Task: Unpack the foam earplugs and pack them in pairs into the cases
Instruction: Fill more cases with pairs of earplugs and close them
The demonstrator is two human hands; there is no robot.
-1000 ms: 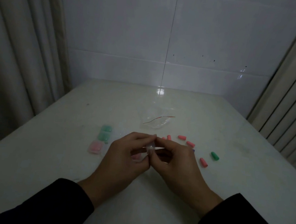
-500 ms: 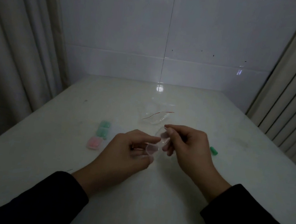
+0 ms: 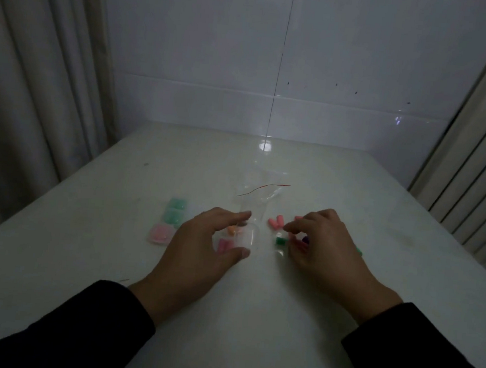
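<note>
My left hand (image 3: 199, 251) grips a clear case (image 3: 247, 237) between thumb and forefinger, low over the table. An orange earplug (image 3: 233, 229) and a pink earplug (image 3: 225, 245) show by or through the case. My right hand (image 3: 322, 245) hovers with curled fingers over loose earplugs: a green earplug (image 3: 281, 241), a purple earplug (image 3: 306, 239) and two pink earplugs (image 3: 275, 223). Whether its fingertips pinch one is hidden. Another green earplug (image 3: 358, 250) peeks out at the hand's right.
Two green cases (image 3: 175, 213) and a pink case (image 3: 160, 233) lie left of my left hand. A crumpled clear bag with a red strip (image 3: 260, 194) lies behind the hands. Curtains hang on both sides of the white table (image 3: 254, 303).
The hands have parted and dropped to the table. My left hand kept the clear case and lowered it; my right hand moved right onto the loose earplugs.
</note>
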